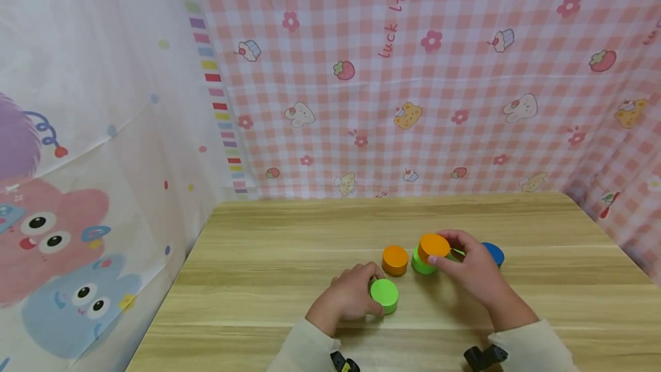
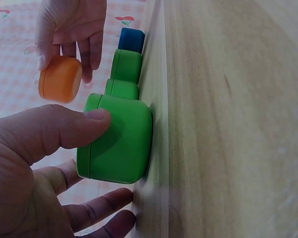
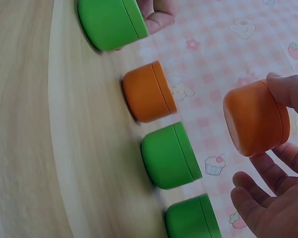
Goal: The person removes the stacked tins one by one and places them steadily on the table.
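I sit at a wooden table (image 1: 268, 234) with light grain, and behind it hangs a pink checked cloth (image 1: 423, 73) printed with small cakes, strawberries, rabbits and the words "luck life". On my left side there is a white curtain (image 1: 77, 131) with big cartoon faces in pink and blue. My left hand (image 1: 348, 297) rests low on the table and its fingers curl around a green cylinder (image 1: 384, 294); in the left wrist view my thumb lies on its top and the other fingers are under its side, while the block stands on the wood. My right hand (image 1: 472, 271) holds an orange cylinder (image 1: 432, 247) above the table, pinched between thumb and fingers, and it is lifted just over a second green cylinder (image 1: 420, 264) without touching it, as the right wrist view shows a gap. Beside that one, toward my left, a second orange cylinder (image 1: 395, 260) stands on the table. A third green cylinder (image 3: 191, 218) stands in the same row, mostly hidden behind my right hand in the head view. Farther right a blue cylinder (image 1: 494, 254) looks out behind my right hand, partly covered. The blocks stand near each other but apart.
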The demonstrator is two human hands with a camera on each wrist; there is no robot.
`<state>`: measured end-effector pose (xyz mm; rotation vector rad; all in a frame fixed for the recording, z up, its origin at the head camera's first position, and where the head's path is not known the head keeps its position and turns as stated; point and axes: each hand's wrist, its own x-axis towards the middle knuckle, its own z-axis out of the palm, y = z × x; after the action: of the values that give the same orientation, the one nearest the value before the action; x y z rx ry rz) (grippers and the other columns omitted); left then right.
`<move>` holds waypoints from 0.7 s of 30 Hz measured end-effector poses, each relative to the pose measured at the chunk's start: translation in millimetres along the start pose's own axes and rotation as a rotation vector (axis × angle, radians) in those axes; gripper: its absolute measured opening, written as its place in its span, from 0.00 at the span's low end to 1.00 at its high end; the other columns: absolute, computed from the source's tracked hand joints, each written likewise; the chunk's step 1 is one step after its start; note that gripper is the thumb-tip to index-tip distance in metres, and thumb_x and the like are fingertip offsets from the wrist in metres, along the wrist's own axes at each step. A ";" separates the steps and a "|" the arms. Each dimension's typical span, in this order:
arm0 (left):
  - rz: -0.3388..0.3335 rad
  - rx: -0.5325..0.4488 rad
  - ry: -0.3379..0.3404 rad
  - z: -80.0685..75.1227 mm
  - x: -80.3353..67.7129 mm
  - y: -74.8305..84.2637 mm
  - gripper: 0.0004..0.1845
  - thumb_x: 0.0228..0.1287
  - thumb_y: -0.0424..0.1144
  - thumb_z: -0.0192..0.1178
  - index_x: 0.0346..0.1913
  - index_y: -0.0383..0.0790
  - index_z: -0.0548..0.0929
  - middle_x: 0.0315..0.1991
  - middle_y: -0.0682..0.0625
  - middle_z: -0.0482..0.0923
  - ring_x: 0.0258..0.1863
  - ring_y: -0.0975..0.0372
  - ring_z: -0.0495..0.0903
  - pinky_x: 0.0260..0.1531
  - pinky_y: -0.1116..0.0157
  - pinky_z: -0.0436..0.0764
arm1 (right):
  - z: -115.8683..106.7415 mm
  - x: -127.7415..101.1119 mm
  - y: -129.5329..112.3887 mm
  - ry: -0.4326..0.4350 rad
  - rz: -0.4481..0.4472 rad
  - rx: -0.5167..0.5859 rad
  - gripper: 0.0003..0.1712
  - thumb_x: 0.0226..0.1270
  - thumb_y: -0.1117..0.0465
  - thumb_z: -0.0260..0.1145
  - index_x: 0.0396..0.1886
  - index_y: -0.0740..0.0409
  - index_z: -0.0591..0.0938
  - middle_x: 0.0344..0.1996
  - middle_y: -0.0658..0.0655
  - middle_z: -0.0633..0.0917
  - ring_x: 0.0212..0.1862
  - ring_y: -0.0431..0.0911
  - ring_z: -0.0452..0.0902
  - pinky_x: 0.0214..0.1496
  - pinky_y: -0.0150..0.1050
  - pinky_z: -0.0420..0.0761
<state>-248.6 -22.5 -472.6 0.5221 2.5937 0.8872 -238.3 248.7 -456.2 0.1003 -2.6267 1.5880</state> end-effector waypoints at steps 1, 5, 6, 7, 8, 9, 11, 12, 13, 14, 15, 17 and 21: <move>0.000 0.000 0.000 0.0 0.0 0.1 0.26 0.49 0.41 0.83 0.49 0.55 0.79 0.48 0.54 0.79 0.47 0.57 0.73 0.54 0.49 0.70 | -0.9 0.4 1.1 0.004 0.001 0.003 0.37 0.71 0.53 0.75 0.71 0.65 0.73 0.66 0.66 0.78 0.67 0.59 0.72 0.74 0.62 0.71; 0.000 0.002 0.000 0.4 0.1 0.1 0.26 0.49 0.41 0.83 0.49 0.54 0.79 0.48 0.54 0.79 0.47 0.57 0.73 0.54 0.49 0.70 | -4.5 1.8 4.7 0.014 0.008 0.023 0.37 0.71 0.53 0.75 0.71 0.65 0.72 0.66 0.66 0.78 0.67 0.58 0.72 0.74 0.61 0.70; -0.001 0.002 0.000 0.4 0.1 0.1 0.26 0.49 0.41 0.83 0.49 0.54 0.79 0.48 0.54 0.79 0.47 0.57 0.73 0.54 0.49 0.70 | -5.3 2.1 5.3 0.015 0.010 0.026 0.37 0.71 0.53 0.75 0.71 0.66 0.72 0.66 0.66 0.77 0.68 0.58 0.71 0.75 0.61 0.70; -0.001 0.003 -0.001 0.5 0.2 0.0 0.26 0.49 0.41 0.83 0.49 0.54 0.79 0.48 0.54 0.79 0.47 0.57 0.73 0.54 0.50 0.70 | -5.9 2.3 5.8 0.015 0.012 0.027 0.37 0.71 0.53 0.75 0.71 0.66 0.72 0.66 0.66 0.77 0.68 0.58 0.71 0.75 0.60 0.70; 0.000 0.004 -0.001 0.6 0.2 0.0 0.26 0.49 0.41 0.83 0.49 0.54 0.79 0.48 0.55 0.79 0.47 0.57 0.73 0.54 0.50 0.70 | -6.6 2.7 6.6 0.015 0.014 0.028 0.38 0.71 0.52 0.75 0.71 0.66 0.72 0.67 0.66 0.77 0.68 0.58 0.71 0.75 0.60 0.70; 0.000 0.004 0.000 0.6 0.3 -0.1 0.26 0.49 0.41 0.83 0.49 0.54 0.79 0.48 0.55 0.79 0.47 0.57 0.73 0.54 0.50 0.70 | -7.1 2.9 7.3 0.014 0.016 0.026 0.38 0.71 0.52 0.75 0.71 0.66 0.72 0.67 0.66 0.77 0.68 0.58 0.71 0.75 0.60 0.70; 0.001 0.005 0.000 0.7 0.1 0.0 0.26 0.49 0.41 0.83 0.49 0.54 0.79 0.48 0.54 0.79 0.47 0.57 0.73 0.54 0.50 0.70 | -8.0 3.5 8.8 0.014 0.017 0.022 0.39 0.70 0.52 0.75 0.72 0.66 0.72 0.67 0.66 0.77 0.69 0.58 0.70 0.75 0.60 0.70; 0.001 0.005 0.001 0.6 0.2 0.1 0.26 0.49 0.41 0.83 0.49 0.54 0.79 0.48 0.54 0.79 0.47 0.57 0.73 0.54 0.50 0.70 | -8.4 3.7 9.6 0.014 0.018 0.020 0.39 0.70 0.52 0.76 0.72 0.66 0.72 0.67 0.66 0.77 0.69 0.58 0.70 0.75 0.60 0.70; 0.001 0.006 0.001 0.7 0.2 0.1 0.26 0.49 0.41 0.83 0.49 0.54 0.79 0.48 0.54 0.79 0.47 0.57 0.73 0.54 0.50 0.70 | -8.8 3.9 10.3 0.014 0.019 0.020 0.39 0.70 0.52 0.76 0.72 0.66 0.72 0.67 0.66 0.77 0.69 0.58 0.70 0.75 0.60 0.70; 0.001 0.006 0.002 0.6 0.3 0.1 0.26 0.49 0.41 0.83 0.49 0.54 0.79 0.48 0.54 0.79 0.47 0.57 0.73 0.54 0.50 0.70 | -9.2 4.1 11.1 0.016 0.018 0.017 0.39 0.70 0.52 0.75 0.72 0.66 0.71 0.67 0.66 0.77 0.69 0.59 0.70 0.75 0.59 0.70; 0.000 0.007 0.002 0.7 0.3 0.2 0.26 0.49 0.41 0.83 0.49 0.54 0.79 0.48 0.54 0.79 0.47 0.57 0.73 0.54 0.49 0.70 | -9.6 4.2 11.6 0.017 0.019 0.019 0.39 0.70 0.52 0.75 0.72 0.66 0.71 0.68 0.67 0.77 0.69 0.59 0.70 0.75 0.60 0.70; -0.003 0.007 0.001 0.8 0.2 0.2 0.26 0.49 0.41 0.83 0.49 0.54 0.79 0.48 0.54 0.79 0.47 0.57 0.74 0.54 0.49 0.70 | -10.5 4.4 12.9 0.020 0.020 0.017 0.39 0.71 0.52 0.75 0.72 0.66 0.71 0.68 0.67 0.76 0.69 0.59 0.70 0.75 0.59 0.70; -0.006 0.011 0.002 1.3 0.3 -0.1 0.26 0.49 0.42 0.83 0.49 0.55 0.79 0.49 0.54 0.79 0.47 0.56 0.73 0.55 0.49 0.70 | -13.1 5.0 15.0 0.036 0.016 -0.003 0.37 0.72 0.52 0.74 0.71 0.66 0.71 0.67 0.66 0.77 0.68 0.57 0.71 0.73 0.56 0.72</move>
<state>-248.3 -21.7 -473.6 0.5171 2.6016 0.8725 -244.3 267.1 -462.9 0.0499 -2.6093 1.5762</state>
